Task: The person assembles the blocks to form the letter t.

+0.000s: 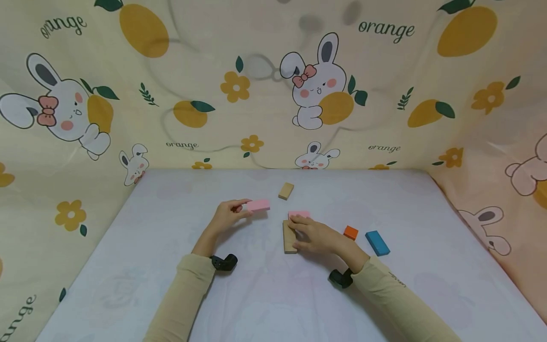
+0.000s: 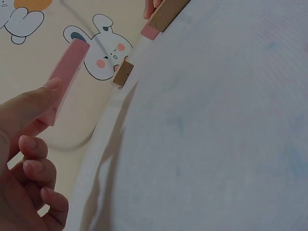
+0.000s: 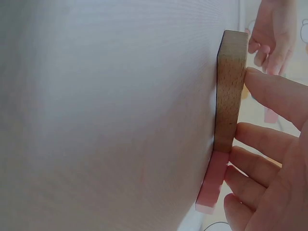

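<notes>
My left hand [image 1: 225, 217] pinches a pink block [image 1: 258, 205] between thumb and fingers, above the white table. In the left wrist view that pink block [image 2: 71, 67] tilts upward, and the other fingers curl loosely below it. My right hand [image 1: 318, 236] rests its fingertips on a long wooden block [image 1: 289, 240] and on a second pink block [image 1: 299, 214]. Those two lie flat, end to end: the right wrist view has the wooden block [image 3: 231, 91] touching the pink block [image 3: 213, 180], with the fingers slightly bent over both and not wrapped round them.
A small wooden block [image 1: 286, 191] lies farther back, between the hands. Right of the right hand lie an orange block [image 1: 351, 232], partly behind the wrist, and a blue block [image 1: 378, 243]. A printed cloth [image 1: 265, 47] hangs behind the table [image 1: 256, 304].
</notes>
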A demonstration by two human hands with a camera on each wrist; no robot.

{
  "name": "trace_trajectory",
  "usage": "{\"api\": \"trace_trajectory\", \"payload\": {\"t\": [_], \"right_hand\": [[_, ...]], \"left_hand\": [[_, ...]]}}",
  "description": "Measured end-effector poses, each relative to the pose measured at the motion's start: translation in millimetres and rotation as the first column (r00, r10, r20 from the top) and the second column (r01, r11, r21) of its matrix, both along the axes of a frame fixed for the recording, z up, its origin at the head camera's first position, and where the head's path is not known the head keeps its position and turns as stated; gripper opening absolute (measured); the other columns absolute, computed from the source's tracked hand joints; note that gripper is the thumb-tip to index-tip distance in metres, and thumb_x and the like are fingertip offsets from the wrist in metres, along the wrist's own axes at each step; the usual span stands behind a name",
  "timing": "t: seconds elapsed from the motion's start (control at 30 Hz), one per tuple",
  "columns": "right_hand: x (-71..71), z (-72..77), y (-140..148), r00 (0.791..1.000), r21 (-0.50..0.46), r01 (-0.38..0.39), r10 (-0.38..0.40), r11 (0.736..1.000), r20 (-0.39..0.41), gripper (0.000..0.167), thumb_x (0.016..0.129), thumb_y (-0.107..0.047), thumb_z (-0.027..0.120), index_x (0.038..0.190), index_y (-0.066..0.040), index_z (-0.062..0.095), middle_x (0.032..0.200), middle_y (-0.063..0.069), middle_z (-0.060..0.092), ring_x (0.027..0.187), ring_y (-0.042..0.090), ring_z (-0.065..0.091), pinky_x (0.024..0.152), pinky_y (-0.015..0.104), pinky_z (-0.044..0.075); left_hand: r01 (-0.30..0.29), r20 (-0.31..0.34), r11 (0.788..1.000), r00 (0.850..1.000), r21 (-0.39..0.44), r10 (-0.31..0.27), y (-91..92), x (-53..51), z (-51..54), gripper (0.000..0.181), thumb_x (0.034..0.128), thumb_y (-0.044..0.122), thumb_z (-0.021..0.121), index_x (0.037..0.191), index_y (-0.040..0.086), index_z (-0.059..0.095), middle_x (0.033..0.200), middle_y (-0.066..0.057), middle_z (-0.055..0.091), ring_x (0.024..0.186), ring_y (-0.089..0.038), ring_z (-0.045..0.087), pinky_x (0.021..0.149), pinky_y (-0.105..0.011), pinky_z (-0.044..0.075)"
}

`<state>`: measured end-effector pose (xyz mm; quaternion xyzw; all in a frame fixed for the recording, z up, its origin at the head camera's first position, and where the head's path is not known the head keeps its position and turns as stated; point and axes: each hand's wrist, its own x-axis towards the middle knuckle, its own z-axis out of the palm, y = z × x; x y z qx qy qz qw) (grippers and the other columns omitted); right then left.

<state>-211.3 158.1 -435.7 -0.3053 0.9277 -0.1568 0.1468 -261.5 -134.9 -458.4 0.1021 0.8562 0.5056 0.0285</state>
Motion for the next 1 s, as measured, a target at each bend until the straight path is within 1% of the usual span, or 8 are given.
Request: {"api": "trace_trajectory", "payload": {"t": [0.23,0.43,0.5,0.63,0.77,0.87,1.0], "right_hand": [[-0.1,0.5,-0.2,1.000,-0.003,-0.010,0.010,1.000,-0.010,0.063,0.093,-0.035,0.062,0.146,-0.007,0.042,0.158,0.014,0.031,0.146,0.036,0.031,0.114,0.053,0.034],[-0.4,-0.1,-0.3,1.000,-0.002,-0.015,0.015,1.000,-0.019,0.063,0.093,-0.034,0.062,0.145,-0.006,0.042,0.158,0.015,0.032,0.145,0.037,0.033,0.114,0.053,0.034],[0.3,0.3,-0.5,1.000,-0.007,-0.011,0.010,1.000,-0.010,0.063,0.093,-0.034,0.062,0.145,-0.006,0.042,0.158,0.015,0.032,0.146,0.036,0.032,0.115,0.053,0.034],[1.1,0.9,-0.8,1.000,-0.012,-0.006,0.006,1.000,-0.006,0.063,0.093,-0.034,0.062,0.145,-0.006,0.042,0.158,0.014,0.031,0.146,0.035,0.031,0.115,0.053,0.033],[0.3,-0.1,-0.4,1.000,-0.015,-0.005,0.005,1.000,-0.011,0.063,0.093,-0.034,0.062,0.145,-0.007,0.043,0.158,0.014,0.031,0.146,0.035,0.032,0.115,0.052,0.034],[-0.6,-0.7,0.6,1.000,-0.018,-0.008,0.008,1.000,-0.015,0.062,0.093,-0.034,0.063,0.145,-0.006,0.043,0.158,0.015,0.032,0.146,0.036,0.032,0.114,0.053,0.034],[-0.9,-0.6,1.3,1.000,-0.019,-0.012,0.012,1.000,-0.019,0.062,0.093,-0.033,0.063,0.145,-0.006,0.043,0.158,0.015,0.032,0.145,0.039,0.033,0.114,0.054,0.034]], "left_hand": [[0.017,0.003,1.000,1.000,0.011,-0.017,4.6,-0.1,0.8,0.041,0.0838,0.018,0.075,0.122,0.005,0.066,0.070,0.003,0.040,0.069,-0.012,0.037,0.063,-0.022,0.032],[0.039,-0.031,0.999,0.999,0.015,-0.039,8.3,-1.8,-1.8,0.040,0.0831,0.016,0.075,0.120,0.003,0.067,0.069,0.002,0.040,0.067,-0.012,0.037,0.061,-0.020,0.031],[0.045,-0.039,0.999,0.998,0.010,-0.044,9.8,-3.2,-3.2,0.040,0.0832,0.015,0.075,0.120,0.002,0.067,0.069,0.002,0.041,0.068,-0.012,0.037,0.061,-0.020,0.031],[0.050,-0.030,0.999,0.998,0.006,-0.050,13.3,-3.8,-3.2,0.040,0.0839,0.015,0.074,0.121,0.002,0.066,0.070,0.002,0.042,0.069,-0.013,0.038,0.061,-0.021,0.031],[0.050,-0.002,0.999,0.999,0.005,-0.050,16.7,-2.2,-0.7,0.041,0.0843,0.017,0.074,0.123,0.004,0.066,0.071,0.001,0.041,0.071,-0.014,0.038,0.062,-0.022,0.031],[0.052,0.012,0.999,0.999,0.004,-0.052,18.4,-3.0,-0.9,0.042,0.0845,0.018,0.074,0.124,0.006,0.066,0.071,0.001,0.042,0.071,-0.014,0.039,0.063,-0.022,0.032],[0.068,-0.002,0.998,0.998,-0.008,-0.068,21.0,-4.9,-3.3,0.043,0.0844,0.018,0.074,0.124,0.005,0.065,0.070,0.001,0.042,0.071,-0.013,0.039,0.063,-0.023,0.032]]}}
